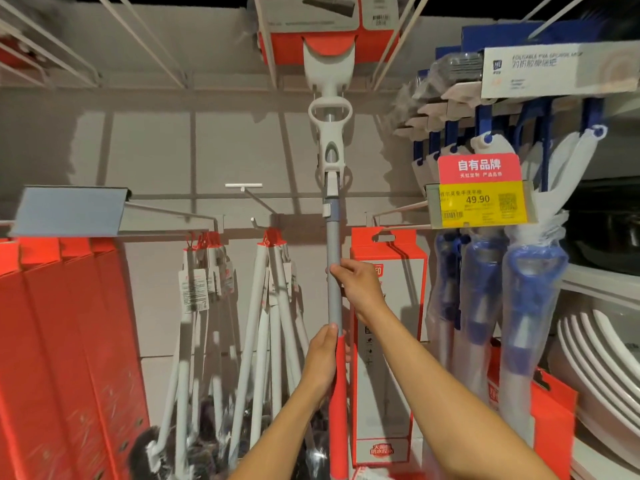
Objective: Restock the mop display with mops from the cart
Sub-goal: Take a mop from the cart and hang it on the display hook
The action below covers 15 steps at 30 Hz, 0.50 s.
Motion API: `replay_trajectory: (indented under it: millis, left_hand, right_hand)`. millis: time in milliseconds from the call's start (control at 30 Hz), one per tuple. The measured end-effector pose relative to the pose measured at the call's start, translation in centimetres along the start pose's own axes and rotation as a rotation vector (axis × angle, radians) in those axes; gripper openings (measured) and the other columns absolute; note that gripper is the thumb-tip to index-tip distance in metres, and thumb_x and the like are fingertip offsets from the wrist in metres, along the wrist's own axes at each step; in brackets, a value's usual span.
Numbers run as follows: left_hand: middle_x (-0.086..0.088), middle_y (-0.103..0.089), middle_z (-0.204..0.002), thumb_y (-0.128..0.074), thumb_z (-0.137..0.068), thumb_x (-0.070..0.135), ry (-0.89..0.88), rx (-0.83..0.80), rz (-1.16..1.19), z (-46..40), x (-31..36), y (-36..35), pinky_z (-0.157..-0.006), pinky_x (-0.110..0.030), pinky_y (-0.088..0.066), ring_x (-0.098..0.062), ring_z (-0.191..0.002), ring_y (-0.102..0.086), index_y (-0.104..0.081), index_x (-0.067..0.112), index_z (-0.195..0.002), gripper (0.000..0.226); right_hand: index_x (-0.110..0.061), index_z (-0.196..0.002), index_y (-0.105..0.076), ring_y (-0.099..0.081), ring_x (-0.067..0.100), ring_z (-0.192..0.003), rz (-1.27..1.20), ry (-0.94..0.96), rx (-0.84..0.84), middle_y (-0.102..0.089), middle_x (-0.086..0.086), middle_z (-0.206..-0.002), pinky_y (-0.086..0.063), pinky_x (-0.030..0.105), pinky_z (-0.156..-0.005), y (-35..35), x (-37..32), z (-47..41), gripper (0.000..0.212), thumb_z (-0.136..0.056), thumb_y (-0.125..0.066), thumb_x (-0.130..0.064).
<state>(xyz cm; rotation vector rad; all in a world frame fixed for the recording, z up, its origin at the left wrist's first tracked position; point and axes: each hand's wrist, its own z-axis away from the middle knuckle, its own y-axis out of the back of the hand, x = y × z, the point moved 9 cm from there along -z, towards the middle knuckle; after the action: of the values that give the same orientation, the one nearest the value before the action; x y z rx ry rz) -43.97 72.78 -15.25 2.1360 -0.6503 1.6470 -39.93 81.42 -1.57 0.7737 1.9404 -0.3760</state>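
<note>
- right now a mop (335, 237) stands upright in the centre of the frame, head end up, its white and red head (328, 69) reaching the boxed stock on the rails at the top centre.
- the right hand (358, 284) is wrapped around the grey pole just above mid-frame, fingers curled closed on it.
- the left hand (320, 362) grips lower down, where the grey pole meets the red grip sleeve (338, 393), fingers likewise closed around the shaft.
- the pole looks stiff and light, but the plastic head and the white wringer handle (330, 114) put the weight high up, so it will likely want to tip or swing.
- two hands spaced apart on the shaft seems the sound hold; the smooth grey section may slip, the red sleeve less so.
- white-handled mops (270, 306) hang at lower left, blue sponge mops (530, 299) at right beside a yellow price tag (479, 206).
- whether the head is already hooked on a rail cannot be told.
</note>
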Motion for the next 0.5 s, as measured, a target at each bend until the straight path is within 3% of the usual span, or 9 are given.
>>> replay_trajectory:
  millis: [167,300,400,500]
  left_hand:
    - [-0.006,-0.058,-0.072,-0.034,-0.110,0.038,-0.011,0.014,-0.015,-1.1,-0.1,-0.2,-0.059,-0.023,-0.048,-0.013,-0.061,-0.057,-0.050,0.012,-0.087,0.038]
    - [-0.006,-0.058,-0.072,-0.034,-0.110,0.036,-0.012,-0.001,-0.013,-1.9,-0.4,-0.1,-0.063,-0.031,-0.048,-0.018,-0.064,-0.056,-0.052,0.010,-0.090,0.038]
    - [-0.006,-0.058,-0.072,-0.034,-0.110,0.038,-0.021,-0.010,-0.019,-2.1,-0.8,0.2,-0.062,-0.029,-0.048,-0.017,-0.064,-0.056,-0.053,0.012,-0.089,0.038]
    - [-0.007,-0.059,-0.074,-0.033,-0.110,0.037,-0.034,-0.023,-0.031,-2.3,-0.9,0.3,-0.060,-0.027,-0.049,-0.016,-0.062,-0.057,-0.053,0.011,-0.090,0.038]
  right_hand:
    - [0.021,-0.084,-0.058,-0.043,0.023,-0.068,0.025,-0.036,0.016,-0.050,0.017,-0.070,-0.034,0.034,-0.067,-0.4,0.4,-1.1,0.032,-0.095,-0.060,-0.009]
    - [-0.005,-0.062,-0.053,-0.034,0.016,-0.055,0.059,-0.046,0.043,-0.039,0.002,-0.052,-0.025,0.030,-0.059,-0.6,1.1,-1.7,0.034,-0.096,-0.060,-0.010]
    - [-0.015,-0.064,-0.059,-0.043,0.006,-0.052,0.065,-0.028,0.062,-0.052,-0.010,-0.053,-0.033,0.027,-0.056,-0.6,1.4,-1.4,0.034,-0.098,-0.060,-0.014]
    - [-0.010,-0.069,-0.063,-0.046,0.014,-0.060,0.056,-0.007,0.092,-0.056,0.002,-0.061,-0.034,0.030,-0.060,-0.6,1.6,-1.0,0.031,-0.098,-0.061,-0.019]
